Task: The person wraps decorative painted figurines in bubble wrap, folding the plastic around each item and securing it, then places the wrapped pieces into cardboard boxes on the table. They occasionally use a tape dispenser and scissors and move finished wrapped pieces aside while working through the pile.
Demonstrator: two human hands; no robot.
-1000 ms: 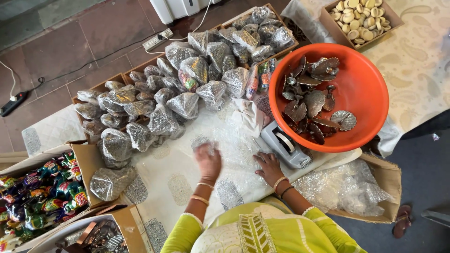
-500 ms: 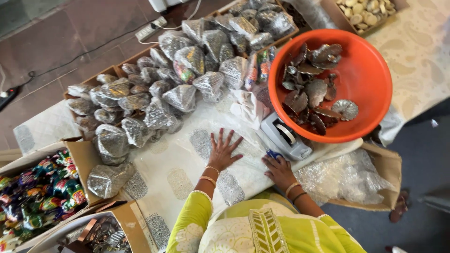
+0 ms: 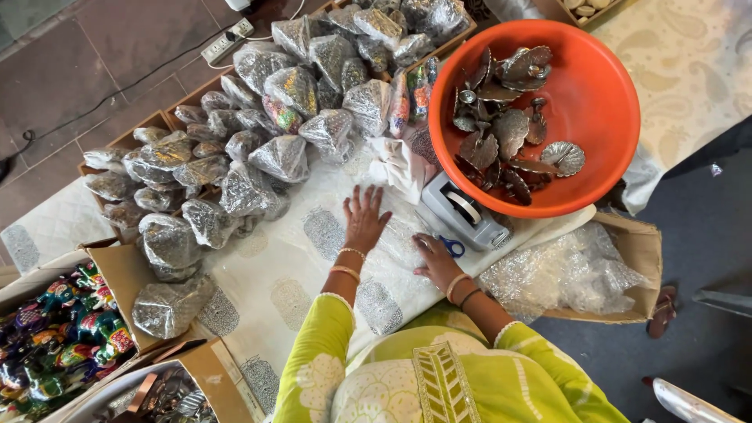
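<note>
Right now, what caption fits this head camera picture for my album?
Left hand flat on patterned white cloth, right hand beside blue-handled scissors, near round orange plastic basin.

Your right hand [image 3: 435, 260] covers most of the blue-handled scissors [image 3: 452, 247] — only the loops show. At twelve o'clock the wrapped bundles [image 3: 368, 31] run off the edge; at eight o'clock the box of coloured figurines [image 3: 55, 329] is cut off. The clear sheet [image 3: 395, 243] under your palms is hard to outline.
</note>
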